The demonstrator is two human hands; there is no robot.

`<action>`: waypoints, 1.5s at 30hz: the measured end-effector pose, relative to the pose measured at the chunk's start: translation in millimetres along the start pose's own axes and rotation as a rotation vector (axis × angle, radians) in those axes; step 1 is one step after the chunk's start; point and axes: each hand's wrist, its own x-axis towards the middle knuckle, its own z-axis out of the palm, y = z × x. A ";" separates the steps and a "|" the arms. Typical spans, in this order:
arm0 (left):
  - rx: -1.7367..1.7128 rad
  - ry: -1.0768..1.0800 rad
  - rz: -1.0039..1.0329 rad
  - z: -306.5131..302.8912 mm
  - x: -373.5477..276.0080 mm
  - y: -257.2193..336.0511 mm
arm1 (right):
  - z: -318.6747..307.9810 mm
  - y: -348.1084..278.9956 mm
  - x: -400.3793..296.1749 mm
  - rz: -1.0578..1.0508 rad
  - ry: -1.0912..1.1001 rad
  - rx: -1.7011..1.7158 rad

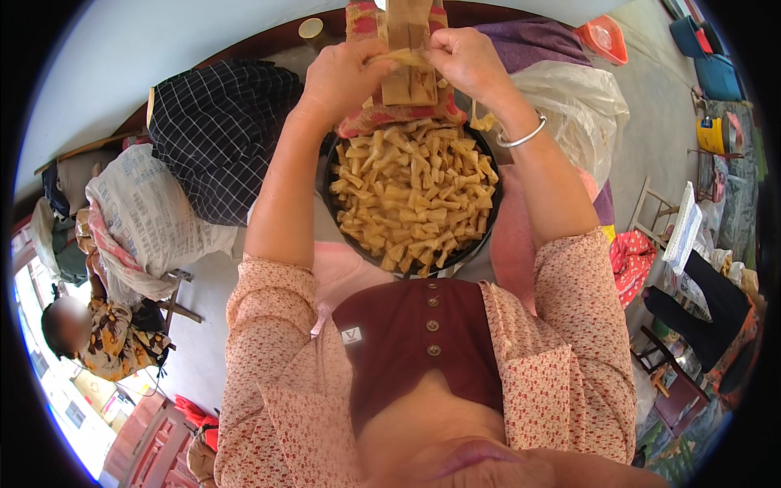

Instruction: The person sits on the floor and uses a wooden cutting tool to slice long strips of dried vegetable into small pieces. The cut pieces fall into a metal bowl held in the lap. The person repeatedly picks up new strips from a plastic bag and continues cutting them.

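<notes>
A pale yellow fibrous strip (403,58) stretches between my hands over a wooden block (410,88). My left hand (351,76) is closed on the strip's left end. The fingertips of my right hand (467,61), with a silver bangle on the wrist, pinch its right end. Beneath the block lies a red and tan cloth pad (366,125). A round dark pan (497,201) just below it is heaped with short, knotted yellow pieces (415,195). An upright wooden board (407,21) rises behind the strip. What the strip is made of, I cannot tell.
Black checked cloth (226,140) and a woven sack (152,213) lie left; a clear plastic bag (567,104) is on the right. A lidded jar (312,30) and an orange basin (604,39) stand farther back. Other people are at the far left (110,335) and far right (714,305).
</notes>
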 end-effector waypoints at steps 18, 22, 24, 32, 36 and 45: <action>-1.862 0.154 0.246 -7.3 -31.6 50.1 | -11.0 -57.2 -48.5 0.145 -0.509 1.242; -1.825 0.435 0.191 -36.4 -33.0 38.9 | -27.3 -65.4 -51.7 0.197 -0.565 1.297; -1.572 0.576 0.386 -28.0 -35.6 34.4 | -28.4 -66.1 -53.4 0.325 -0.627 1.670; -0.791 0.399 0.351 28.2 -51.1 55.6 | -19.3 -79.4 -60.7 -0.223 0.037 0.452; -0.529 0.234 0.061 5.9 -46.5 60.7 | 1.0 -52.3 -51.8 -0.179 0.016 0.765; -0.263 0.411 0.652 1.5 -40.0 42.9 | -25.8 -37.9 -46.5 0.467 -0.823 1.545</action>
